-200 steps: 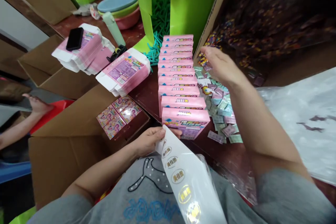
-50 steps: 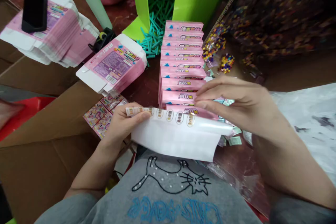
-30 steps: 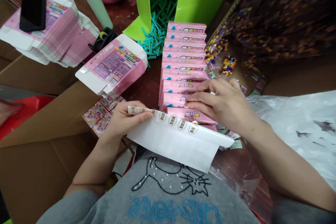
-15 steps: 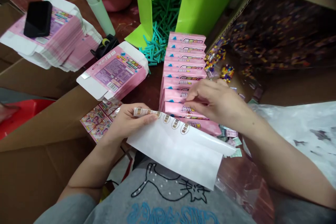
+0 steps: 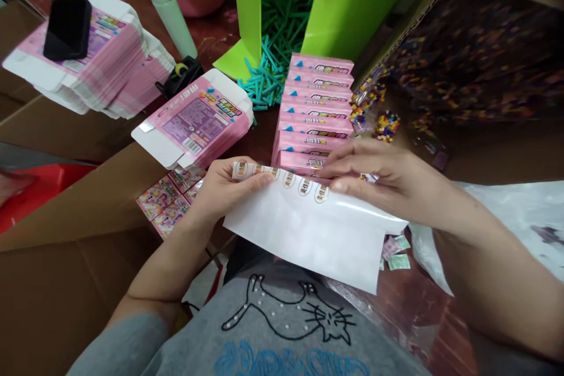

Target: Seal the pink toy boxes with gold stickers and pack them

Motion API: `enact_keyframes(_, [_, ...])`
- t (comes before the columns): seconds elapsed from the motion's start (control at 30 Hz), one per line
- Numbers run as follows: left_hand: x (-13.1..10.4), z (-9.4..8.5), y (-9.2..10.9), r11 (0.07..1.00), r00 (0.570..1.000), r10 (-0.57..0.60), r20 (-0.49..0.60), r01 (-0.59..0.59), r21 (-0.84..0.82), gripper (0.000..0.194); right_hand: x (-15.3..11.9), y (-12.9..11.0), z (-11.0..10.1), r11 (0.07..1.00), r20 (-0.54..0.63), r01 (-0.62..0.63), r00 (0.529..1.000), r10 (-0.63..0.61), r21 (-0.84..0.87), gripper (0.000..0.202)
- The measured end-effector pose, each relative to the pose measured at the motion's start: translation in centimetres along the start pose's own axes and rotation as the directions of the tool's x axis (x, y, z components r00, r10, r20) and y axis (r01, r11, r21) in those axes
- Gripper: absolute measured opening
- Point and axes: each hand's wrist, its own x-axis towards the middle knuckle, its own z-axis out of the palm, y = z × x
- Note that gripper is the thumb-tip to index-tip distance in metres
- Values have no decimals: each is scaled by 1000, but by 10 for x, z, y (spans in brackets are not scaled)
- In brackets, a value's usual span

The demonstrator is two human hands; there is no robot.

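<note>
pink boxes point(image 5: 312, 114) partly behind sheet point(image 5: 304, 232)

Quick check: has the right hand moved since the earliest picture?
Yes. Judged against the row of pink boxes, the right hand has come toward the wearer and left, from beside the row to its near part, by the sticker sheet.

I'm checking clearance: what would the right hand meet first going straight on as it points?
Probably a pink box just past the right hand; depth is unclear, so the sticker sheet could come first.
</note>
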Motion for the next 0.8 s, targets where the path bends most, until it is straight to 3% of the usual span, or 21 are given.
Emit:
enact_keyframes(0.07, [3,2,0,1000,1000,5,-1,-5,11,38,3,-9,-7,991,7,-4,1000,3,132,16])
enact_keyframes(0.17, [5,4,-1,999,1000,16,10,-17,41,39,8,-10,-11,993,-92,-56,994,66,102,13])
enact_keyframes(0.3, [4,4,-3,998,1000,25,18,-25,56,38,17,17,0,985,-118,-119,988,104,-124,13])
enact_keyframes(0.4, [4,2,-4,999,1000,15,-13,-14,46,39,21,32,12,924,-168,-161,980,107,-347,10])
enact_keyframes(0.53, [7,0,-3,1000,1000,10,-20,-10,27,37,21,34,21,843,-237,-154,971,33,-515,12])
enact_keyframes(0.63, [10,1,-1,1000,1000,26,-10,-26,18,36,19,35,19,800,-215,-124,977,-7,-588,19])
enact_keyframes(0.73, [17,5,3,999,999,42,7,-42,13,37,19,38,10,845,-153,-87,988,7,-527,27])
enact_keyframes(0.8, [22,8,6,999,998,52,30,-52,15,37,20,34,2,936,-100,-44,995,9,-351,29])
